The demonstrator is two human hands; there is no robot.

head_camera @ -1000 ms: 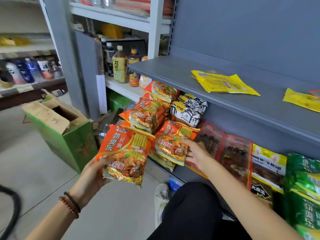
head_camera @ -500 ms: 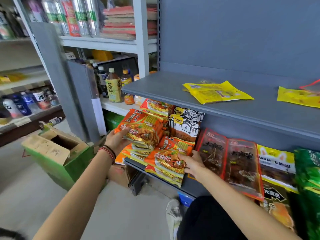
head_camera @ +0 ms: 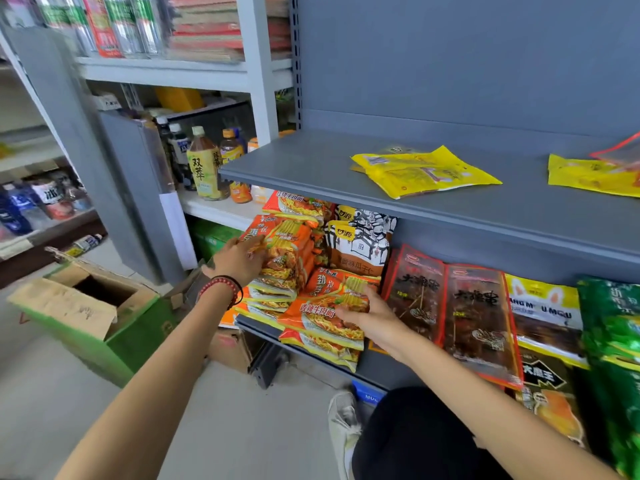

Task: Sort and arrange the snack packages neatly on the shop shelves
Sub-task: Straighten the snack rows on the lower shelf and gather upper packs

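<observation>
Head view, lower shelf (head_camera: 384,370), left end. Two piles of orange noodle packets occupy this end: the rear noodle stack (head_camera: 282,271), which is farther and to the left, and the front noodle stack (head_camera: 322,327), which is nearer and just to its right, the two touching along one side.

I read my left grip (head_camera: 239,261) as apart. Its fingers lie straight across the face of the top packet of the rear noodle stack and the thumb is splayed clear to the near left. My right grip (head_camera: 370,322) also looks apart, laid flat on the top packet of the front noodle stack at its right edge. Whether any finger hooks behind that edge I cannot tell.

The relation that matters is that each stack sits directly under the grip nearer to it, so no reach across is needed. The packets' long axes run from the near lip of the lower shelf up and away toward the seed bags (head_camera: 360,244) behind. The lowest packets of the front noodle stack overhang that lip, so I judge the coming move to be a push to the far side along that axis.

The dark red packets (head_camera: 450,306) stand just to the right of my right grip and leave little room sideways. The upper shelf (head_camera: 311,168) carries yellow packets (head_camera: 422,171) lying flat, well apart from both grips.
</observation>
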